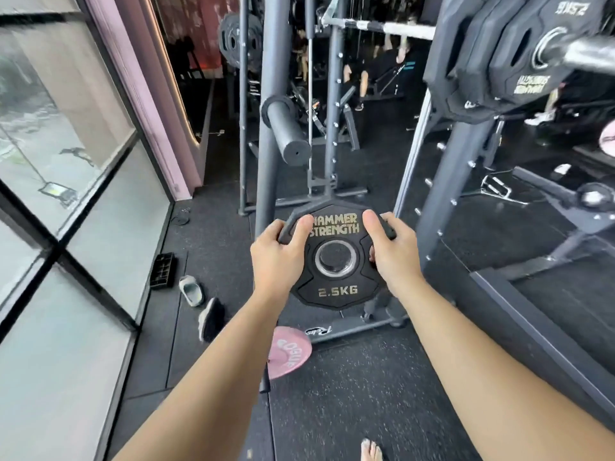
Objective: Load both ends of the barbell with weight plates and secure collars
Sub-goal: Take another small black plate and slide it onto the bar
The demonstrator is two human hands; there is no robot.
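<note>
A small black weight plate (336, 287), marked HAMMER STRENGTH and 2.5KG, hangs upright in front of me at chest height. My left hand (278, 257) grips its left rim, thumb across the face. My right hand (391, 251) grips the right rim the same way. At the top right a barbell sleeve (580, 51) sticks toward me with several black plates (492, 58) on it; the outer one (532, 78) reads 2.5KG. No collar shows on that sleeve.
A dark rack upright (266, 134) with an empty storage peg (288, 131) stands just beyond the plate. A pink plate (288, 352) lies on the rubber floor (349, 394) by the rack foot. Slippers (203, 304) lie near the window (66, 194). A person sits on a bench far back.
</note>
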